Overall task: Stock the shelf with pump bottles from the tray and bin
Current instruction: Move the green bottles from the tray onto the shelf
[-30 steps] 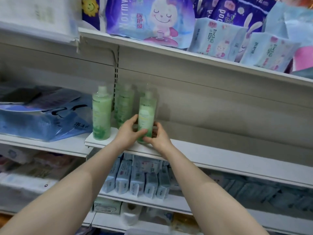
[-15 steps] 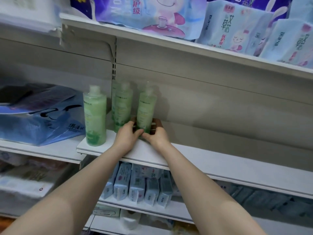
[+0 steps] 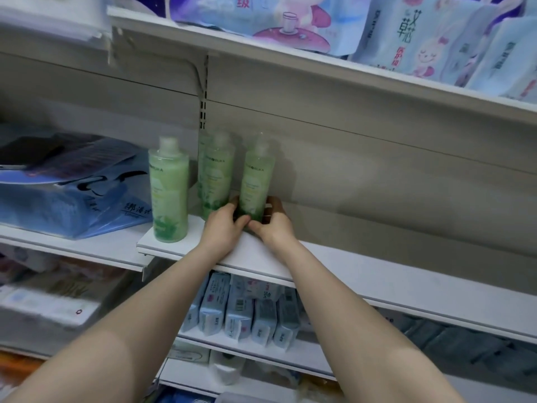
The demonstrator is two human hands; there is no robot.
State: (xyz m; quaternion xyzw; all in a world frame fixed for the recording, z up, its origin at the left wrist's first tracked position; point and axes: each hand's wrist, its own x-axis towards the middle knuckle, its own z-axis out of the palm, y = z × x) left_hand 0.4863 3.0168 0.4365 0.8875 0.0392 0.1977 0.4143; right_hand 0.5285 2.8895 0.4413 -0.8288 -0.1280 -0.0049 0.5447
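Beige metal shelving unit with ribbed back panel [image 3: 377,158] and slotted upright; flat white shelf board [image 3: 406,274], smooth, matt, running the width of the bay. Upper shelf: soft plastic packs printed with a rabbit cartoon, pale blue and purple [image 3: 430,42], glossy film, leaning over the edge. Left bay: blue plastic-wrapped bundle with dark brush lettering [image 3: 72,207], slack and creased, lying flat with a dark flat item on top. Lower shelf: row of small pale blue tissue packs [image 3: 247,312], upright, pressed side by side. On the white shelf board, left end: three tall cylindrical bottles of translucent green plastic, rounded shoulders, clear caps, leaf print at the base, blurred lettering. Front green bottle [image 3: 168,193] stands alone near the shelf edge; rear green bottle [image 3: 216,175] stands against the back panel; right green bottle [image 3: 257,178] stands upright just beside it, also close to the back panel. Left hand [image 3: 222,228], fingers curled round the base of the right green bottle from the left; right hand [image 3: 271,225], fingers wrapped round the same base from the right, thumbs nearly meeting in front. Both forearms bare, reaching up from below.
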